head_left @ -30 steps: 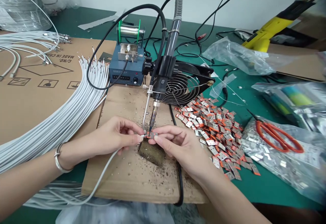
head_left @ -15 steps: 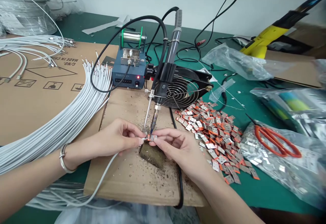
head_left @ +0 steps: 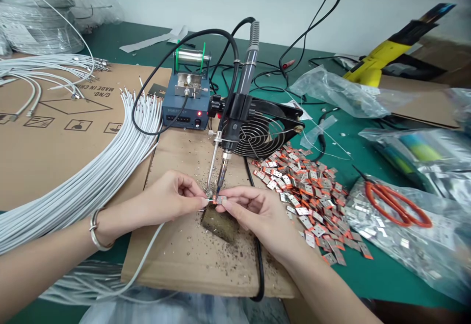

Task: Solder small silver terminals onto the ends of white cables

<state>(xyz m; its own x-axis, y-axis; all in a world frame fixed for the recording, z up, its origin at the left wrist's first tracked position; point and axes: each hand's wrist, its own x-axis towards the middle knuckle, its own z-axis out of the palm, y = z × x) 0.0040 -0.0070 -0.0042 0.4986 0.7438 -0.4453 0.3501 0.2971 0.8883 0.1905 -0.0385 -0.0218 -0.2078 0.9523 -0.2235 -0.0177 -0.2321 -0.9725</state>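
My left hand (head_left: 176, 199) pinches the stripped end of a white cable (head_left: 149, 250), which trails down from it across the cardboard. Between the thumb and fingers of my right hand (head_left: 253, 211) is a small metal connector (head_left: 221, 199) with an orange-red edge. The cable's wire end meets the connector under the tip of a soldering iron (head_left: 223, 169), held in a stand. A thin metal feed tube (head_left: 214, 162) runs down beside the iron to the same spot. Just below my fingertips lies a brown sponge (head_left: 220, 223).
A blue soldering station (head_left: 184, 110) carrying a solder spool (head_left: 191, 56) stands behind. Many white cables (head_left: 106, 167) lie left. On the right are a connector pile (head_left: 312, 196), a fan (head_left: 265, 135), red-handled scissors (head_left: 397, 206) on a plastic bag, and a yellow heat gun (head_left: 382, 56).
My left fingertips have drawn slightly left from the connector, so a short bit of wire shows between them. The right hand stays at the iron tip; the view shifts a little.
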